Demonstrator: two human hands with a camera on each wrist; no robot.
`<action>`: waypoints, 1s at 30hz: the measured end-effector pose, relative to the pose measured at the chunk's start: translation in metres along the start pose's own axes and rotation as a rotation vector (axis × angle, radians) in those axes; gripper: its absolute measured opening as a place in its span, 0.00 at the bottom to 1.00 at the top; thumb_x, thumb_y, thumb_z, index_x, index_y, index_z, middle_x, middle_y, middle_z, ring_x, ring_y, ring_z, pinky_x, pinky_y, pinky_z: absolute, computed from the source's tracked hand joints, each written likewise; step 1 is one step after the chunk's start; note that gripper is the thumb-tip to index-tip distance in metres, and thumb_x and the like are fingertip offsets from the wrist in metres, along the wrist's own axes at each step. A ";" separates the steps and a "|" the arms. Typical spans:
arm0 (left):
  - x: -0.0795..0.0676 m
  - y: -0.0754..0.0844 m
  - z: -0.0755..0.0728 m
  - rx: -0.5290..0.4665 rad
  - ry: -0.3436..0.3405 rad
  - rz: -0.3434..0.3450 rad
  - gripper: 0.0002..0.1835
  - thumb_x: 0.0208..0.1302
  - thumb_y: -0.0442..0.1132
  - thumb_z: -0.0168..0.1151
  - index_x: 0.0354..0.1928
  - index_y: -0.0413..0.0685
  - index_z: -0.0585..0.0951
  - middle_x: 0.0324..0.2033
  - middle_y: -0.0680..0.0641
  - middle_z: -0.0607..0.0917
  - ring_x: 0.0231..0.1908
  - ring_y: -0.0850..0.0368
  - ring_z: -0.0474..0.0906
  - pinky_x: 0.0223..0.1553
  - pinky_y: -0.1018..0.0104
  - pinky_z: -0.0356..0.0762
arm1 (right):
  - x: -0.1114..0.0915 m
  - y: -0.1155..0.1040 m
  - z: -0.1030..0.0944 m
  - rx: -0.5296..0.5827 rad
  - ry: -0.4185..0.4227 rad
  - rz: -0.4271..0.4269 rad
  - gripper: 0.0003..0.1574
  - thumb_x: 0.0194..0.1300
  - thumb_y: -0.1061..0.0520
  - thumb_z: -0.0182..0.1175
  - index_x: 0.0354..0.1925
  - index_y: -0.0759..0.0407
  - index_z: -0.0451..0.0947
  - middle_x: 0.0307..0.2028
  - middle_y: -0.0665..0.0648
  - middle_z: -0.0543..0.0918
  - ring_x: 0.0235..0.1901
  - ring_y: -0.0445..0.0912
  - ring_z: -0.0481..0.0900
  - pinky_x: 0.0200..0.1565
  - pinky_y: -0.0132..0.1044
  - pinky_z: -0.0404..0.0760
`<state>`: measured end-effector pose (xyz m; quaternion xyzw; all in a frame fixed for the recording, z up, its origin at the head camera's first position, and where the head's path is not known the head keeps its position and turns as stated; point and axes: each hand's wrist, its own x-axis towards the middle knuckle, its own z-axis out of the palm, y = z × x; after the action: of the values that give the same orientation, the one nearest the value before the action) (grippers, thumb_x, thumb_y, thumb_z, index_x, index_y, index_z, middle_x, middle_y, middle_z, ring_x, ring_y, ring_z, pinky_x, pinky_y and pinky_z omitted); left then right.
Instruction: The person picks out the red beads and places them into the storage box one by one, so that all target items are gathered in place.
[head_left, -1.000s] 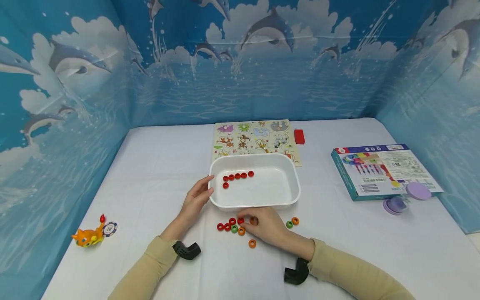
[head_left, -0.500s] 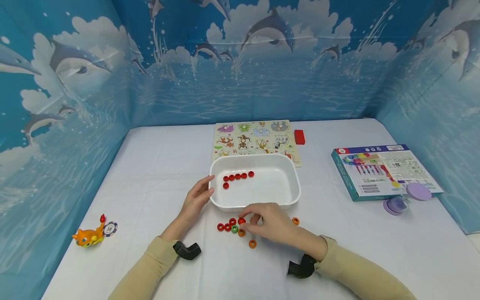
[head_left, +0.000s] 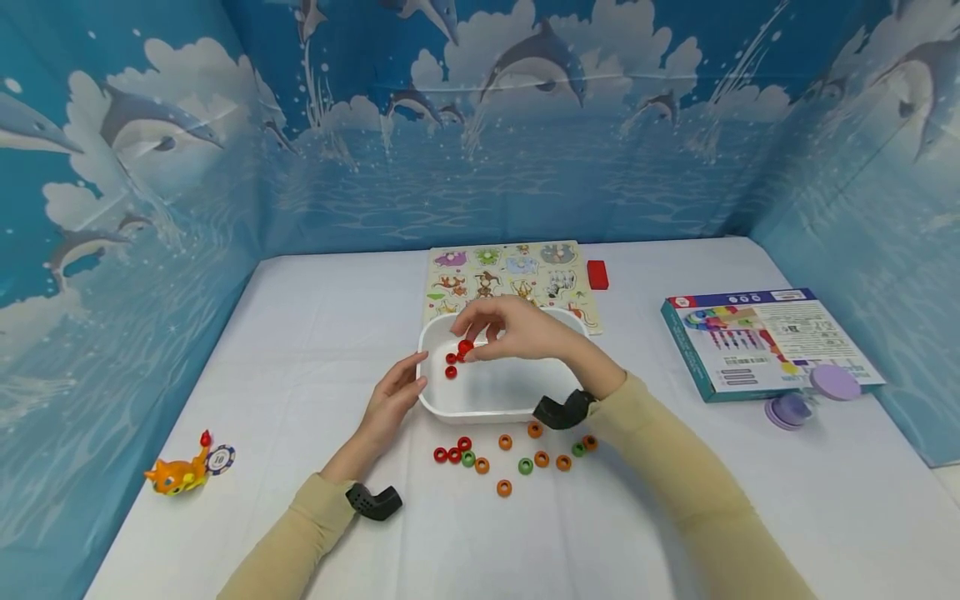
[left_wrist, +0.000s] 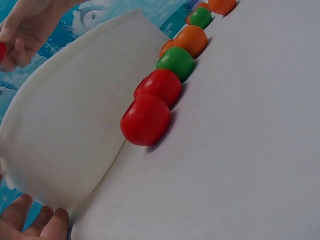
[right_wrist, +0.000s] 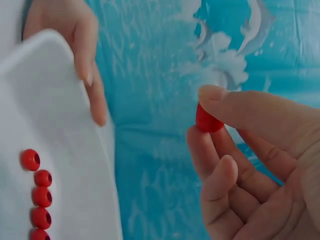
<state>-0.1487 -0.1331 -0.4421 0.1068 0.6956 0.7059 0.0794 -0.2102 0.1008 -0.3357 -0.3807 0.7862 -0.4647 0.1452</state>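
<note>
My right hand (head_left: 517, 329) is over the white plastic tray (head_left: 517, 414), pinching a red bead (right_wrist: 208, 120) between thumb and fingertips. In the head view this hand covers part of the tray and some beads in it. Red beads (right_wrist: 41, 196) lie in a row inside the tray, and another red bead (head_left: 451, 372) sits just in front of the row's left end. My left hand (head_left: 390, 398) touches the tray's left edge with fairly straight fingers. Its fingertips (left_wrist: 60, 220) rest against the outer wall in the left wrist view.
In front of the tray lie loose red beads (head_left: 440, 455), green beads (head_left: 526, 466) and orange beads (head_left: 563, 462). An animal puzzle board (head_left: 487, 271) and a red block (head_left: 597, 274) are behind it. A flat box (head_left: 765, 342) stands right; an orange toy (head_left: 176, 475) sits left.
My right hand has lifted a red bead from the group in front of the tray and carried it forward over the tray's left part. My left hand stays at the tray's edge.
</note>
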 end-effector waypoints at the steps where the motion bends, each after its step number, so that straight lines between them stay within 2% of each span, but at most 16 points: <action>1: 0.000 0.000 0.000 0.000 -0.001 0.000 0.25 0.66 0.36 0.49 0.63 0.38 0.61 0.66 0.47 0.54 0.65 0.54 0.48 0.60 0.56 0.55 | 0.007 0.005 -0.001 0.007 -0.013 0.022 0.20 0.51 0.59 0.66 0.44 0.58 0.76 0.39 0.52 0.79 0.39 0.42 0.76 0.36 0.41 0.77; 5: 0.001 -0.002 -0.001 -0.001 -0.009 0.007 0.25 0.66 0.36 0.49 0.63 0.38 0.61 0.66 0.45 0.53 0.65 0.53 0.46 0.60 0.54 0.53 | 0.031 0.032 0.002 0.027 -0.059 0.075 0.21 0.51 0.61 0.66 0.45 0.62 0.75 0.38 0.52 0.80 0.38 0.43 0.77 0.39 0.37 0.77; 11: 0.003 -0.011 -0.004 -0.027 -0.016 0.020 0.24 0.65 0.36 0.49 0.63 0.40 0.61 0.66 0.45 0.53 0.65 0.52 0.46 0.60 0.53 0.54 | 0.048 0.066 0.012 -0.029 -0.157 0.171 0.23 0.48 0.60 0.67 0.45 0.62 0.76 0.35 0.51 0.80 0.30 0.45 0.78 0.31 0.36 0.77; 14: 0.006 -0.020 -0.007 -0.031 -0.004 0.017 0.25 0.64 0.39 0.52 0.62 0.43 0.63 0.66 0.49 0.55 0.65 0.54 0.48 0.59 0.55 0.56 | 0.050 0.073 0.017 -0.086 -0.196 0.226 0.22 0.46 0.60 0.69 0.42 0.58 0.77 0.35 0.50 0.80 0.27 0.45 0.78 0.28 0.37 0.77; 17: 0.008 -0.026 -0.009 -0.011 0.004 0.025 0.26 0.63 0.44 0.54 0.62 0.46 0.64 0.65 0.51 0.57 0.64 0.55 0.49 0.59 0.55 0.56 | 0.052 0.078 0.022 -0.136 -0.230 0.247 0.20 0.44 0.60 0.70 0.39 0.54 0.78 0.34 0.49 0.81 0.28 0.44 0.77 0.30 0.36 0.76; 21: 0.009 -0.029 -0.009 -0.002 0.007 0.035 0.28 0.61 0.47 0.55 0.62 0.47 0.64 0.65 0.52 0.57 0.64 0.54 0.50 0.58 0.54 0.57 | 0.053 0.083 0.026 -0.183 -0.251 0.223 0.19 0.43 0.61 0.70 0.38 0.51 0.79 0.33 0.47 0.81 0.31 0.42 0.76 0.34 0.33 0.75; 30: 0.009 -0.028 -0.010 -0.006 0.005 0.033 0.27 0.62 0.46 0.54 0.62 0.48 0.65 0.65 0.53 0.57 0.64 0.56 0.50 0.58 0.54 0.57 | 0.053 0.082 0.027 -0.223 -0.275 0.226 0.20 0.45 0.61 0.69 0.39 0.50 0.79 0.34 0.46 0.82 0.31 0.42 0.76 0.34 0.32 0.75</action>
<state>-0.1607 -0.1395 -0.4703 0.1161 0.6920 0.7094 0.0661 -0.2683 0.0677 -0.4124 -0.3638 0.8431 -0.2995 0.2592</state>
